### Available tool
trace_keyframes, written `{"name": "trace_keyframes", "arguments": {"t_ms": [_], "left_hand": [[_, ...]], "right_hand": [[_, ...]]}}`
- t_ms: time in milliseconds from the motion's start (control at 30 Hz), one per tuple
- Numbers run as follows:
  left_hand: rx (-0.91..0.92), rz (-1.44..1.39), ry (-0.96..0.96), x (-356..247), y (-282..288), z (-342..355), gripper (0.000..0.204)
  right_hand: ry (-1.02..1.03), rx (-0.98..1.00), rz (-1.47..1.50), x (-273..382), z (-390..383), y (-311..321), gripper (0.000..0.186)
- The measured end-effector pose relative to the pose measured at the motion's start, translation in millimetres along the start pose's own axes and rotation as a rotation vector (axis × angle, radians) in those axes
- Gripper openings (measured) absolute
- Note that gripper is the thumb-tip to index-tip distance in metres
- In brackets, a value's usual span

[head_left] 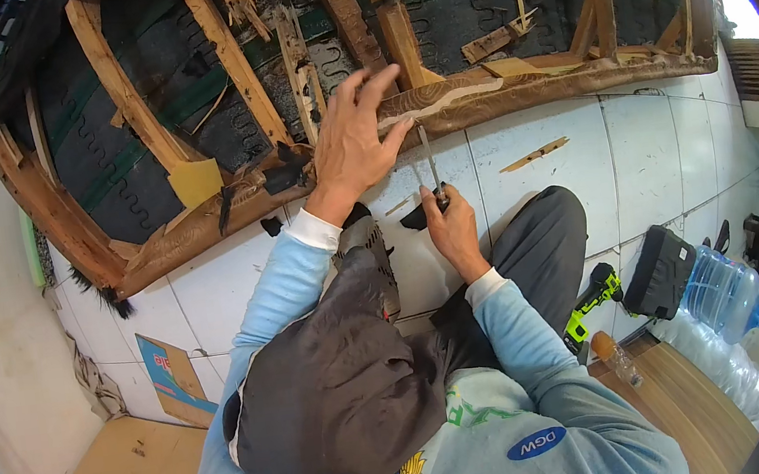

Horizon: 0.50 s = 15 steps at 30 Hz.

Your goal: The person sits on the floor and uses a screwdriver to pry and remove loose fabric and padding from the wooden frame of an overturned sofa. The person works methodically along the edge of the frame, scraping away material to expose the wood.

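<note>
An upturned sofa frame (171, 248), with wooden slats, zigzag springs and brown patterned covering along its near rail, lies across the far side. My left hand (351, 146) rests on that rail, fingers spread and thumb out, holding nothing. Beside the thumb, the brown covering (569, 79) has a pale torn strip (452, 93). Closed around the dark handle of a screwdriver (429, 157), my right hand (457, 232) is just nearer than the rail. The long metal shaft points away from me, its tip at the covering's lower edge.
Wood splinters (535, 154) lie on the white tiles. To the right are a lime-green power tool (591, 304), a black case (659, 272), a clear bottle (617, 361) and a large blue water jug (720, 295). A cardboard piece (176, 377) stands at the left.
</note>
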<state>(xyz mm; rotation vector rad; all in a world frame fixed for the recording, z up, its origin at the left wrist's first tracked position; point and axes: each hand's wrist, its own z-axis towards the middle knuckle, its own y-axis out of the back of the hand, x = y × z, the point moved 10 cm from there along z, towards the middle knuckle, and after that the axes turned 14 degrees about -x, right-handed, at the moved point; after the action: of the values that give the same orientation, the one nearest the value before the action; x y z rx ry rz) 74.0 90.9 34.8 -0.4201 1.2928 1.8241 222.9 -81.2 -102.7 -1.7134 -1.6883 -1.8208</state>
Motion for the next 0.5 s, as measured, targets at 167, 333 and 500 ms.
{"name": "trace_keyframes", "arguments": {"t_ms": [167, 333, 500], "left_hand": [[0.022, 0.14, -0.269, -12.8, -1.2, -21.5, 0.029], [0.121, 0.073, -0.118, -2.1, -9.1, -13.4, 0.022], [0.273, 0.014, 0.015, 11.7, -19.2, -8.9, 0.023]], "right_hand": [[0.246, 0.022, 0.018, 13.1, 18.7, 28.7, 0.03], [0.622, -0.065, -0.137, 36.2, 41.6, 81.5, 0.022], [0.822, -0.179, -0.309, 56.3, 57.1, 112.4, 0.025]]}}
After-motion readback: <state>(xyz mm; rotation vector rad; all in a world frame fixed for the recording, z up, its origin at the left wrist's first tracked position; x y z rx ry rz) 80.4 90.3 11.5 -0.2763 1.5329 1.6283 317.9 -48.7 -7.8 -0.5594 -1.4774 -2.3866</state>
